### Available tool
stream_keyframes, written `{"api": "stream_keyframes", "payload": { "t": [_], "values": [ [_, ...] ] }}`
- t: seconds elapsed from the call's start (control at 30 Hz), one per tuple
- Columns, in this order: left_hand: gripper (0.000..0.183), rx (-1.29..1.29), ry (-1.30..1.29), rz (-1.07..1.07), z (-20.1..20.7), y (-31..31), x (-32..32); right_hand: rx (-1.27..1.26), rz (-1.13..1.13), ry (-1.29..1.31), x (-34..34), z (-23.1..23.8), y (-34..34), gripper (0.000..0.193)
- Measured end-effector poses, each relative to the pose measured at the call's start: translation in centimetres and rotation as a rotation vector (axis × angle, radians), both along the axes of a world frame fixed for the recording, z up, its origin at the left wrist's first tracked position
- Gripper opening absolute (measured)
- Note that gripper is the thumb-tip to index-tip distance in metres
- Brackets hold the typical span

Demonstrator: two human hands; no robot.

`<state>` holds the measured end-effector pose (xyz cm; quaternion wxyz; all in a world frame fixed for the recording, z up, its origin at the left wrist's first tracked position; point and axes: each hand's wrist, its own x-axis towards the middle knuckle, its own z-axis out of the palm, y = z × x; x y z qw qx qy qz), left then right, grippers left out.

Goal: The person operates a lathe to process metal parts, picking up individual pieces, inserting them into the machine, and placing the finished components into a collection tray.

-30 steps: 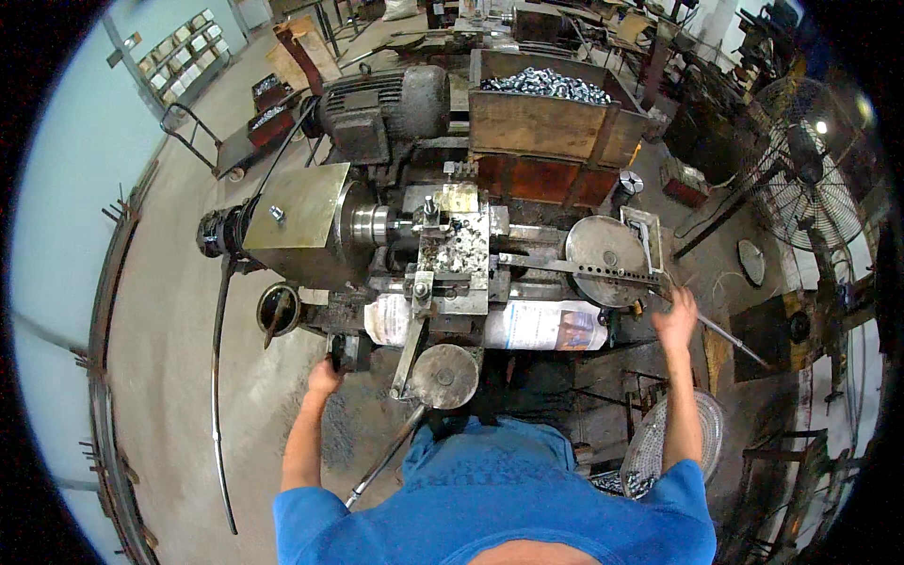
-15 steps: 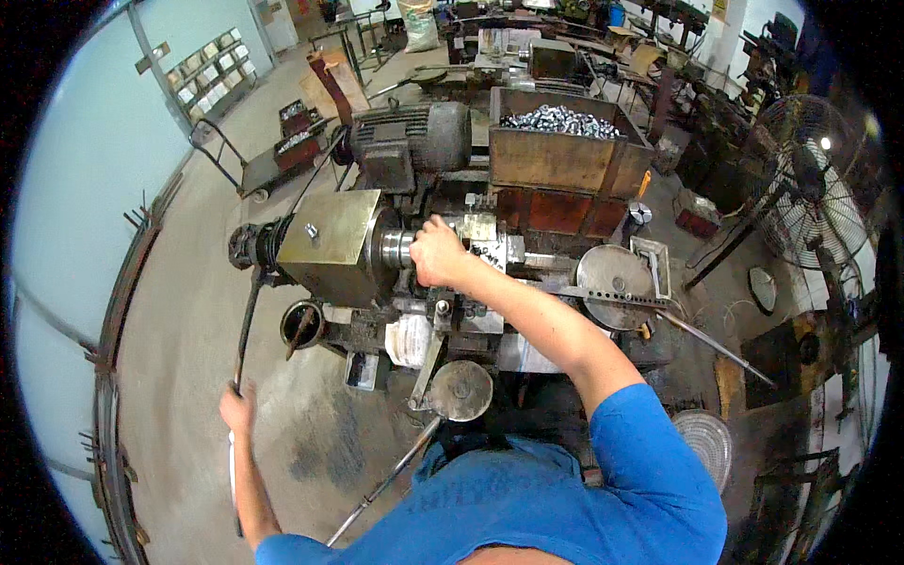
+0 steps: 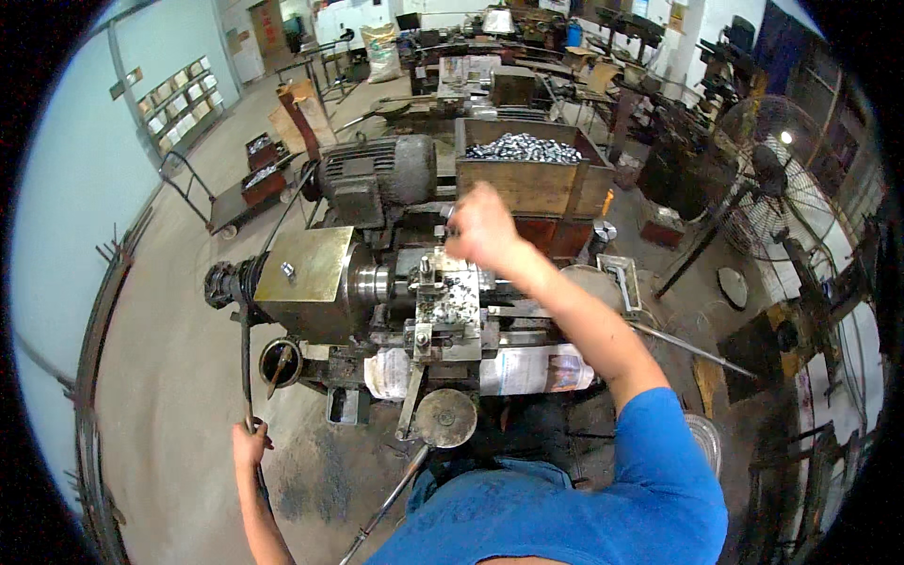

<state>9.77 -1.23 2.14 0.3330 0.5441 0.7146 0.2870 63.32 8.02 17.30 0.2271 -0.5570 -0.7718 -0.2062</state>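
dull oily metal lathe (image 3: 377,292), rusty steel bin (image 3: 527,184)

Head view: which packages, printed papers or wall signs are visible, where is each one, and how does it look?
Newspaper sheet: draped over the machine's front edge, white with coloured print.
Sack: standing on the floor far back, pale, bulging.
Wall panels: on the left wall, small pale rectangles in rows.
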Motion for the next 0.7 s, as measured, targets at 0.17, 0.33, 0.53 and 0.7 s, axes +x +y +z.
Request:
{"api": "stream_keyframes", "payload": {
  "t": [0.17,0.33,0.53,0.7],
  "values": [
    [0.018,0.059,-0.062,0.011,-1.0,0.8,0.4,0.057,-0.215,0.192,4.5,1.2,-1.2,0.068],
    [0.022,0.205,-0.111,0.014,-3.5,1.7,-1.0,-0.036,-0.032,0.457,7.8,-5.5,-11.6,0.053],
    [0.027,0.035,-0.139,0.106,-3.4,0.6,-0.1,-0.158,-0.886,0.549,19.4,-18.1,-33.2,0.047],
    [0.030,-0.084,-0.069,0.075,-4.7,1.5,1.8,-0.616,-1.769,0.752,24.2,-27.6,-60.8,0.041]
  ]
}}
